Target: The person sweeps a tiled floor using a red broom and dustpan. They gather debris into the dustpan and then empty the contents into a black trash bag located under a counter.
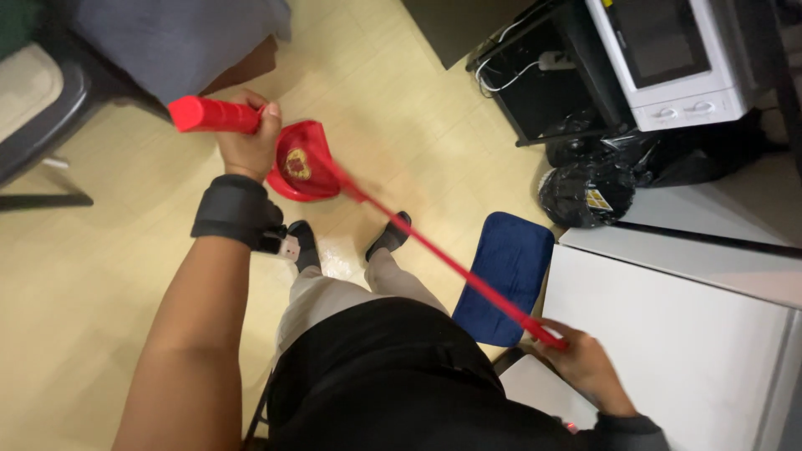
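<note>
- Right, the left hand point(249, 138) is up high in the frame, fingers wrapped shut around the thick red handle point(213, 114), whose blunt end sticks out past the fist toward the left.
- A black wrist strap point(236, 210) sits on that forearm just below the hand.
- Just beside the fist, on its right, there's a red cup-shaped piece point(302, 163) with a yellowish mark inside it, touching or very near the knuckles; whether it joins the handle I cannot tell.
- From that red piece a thin red pole point(434, 249) runs diagonally down to the right, crossing over the person's legs.
- The right hand point(589, 367) is low at the right, closed on the far end of the pole, the red tip just poking out at the fingers.
- So the pole stretches between the two hands, well apart from each other.
- Under the pole, near the right hand, a blue flat mop pad point(510, 271) rests on the pale floor point(100, 284), beside a white cabinet point(685, 334).
- Black socked feet point(388, 238) stand between the hands.
- Behind, black bin bags point(589, 192) lie beneath a white microwave point(668, 50).
</note>
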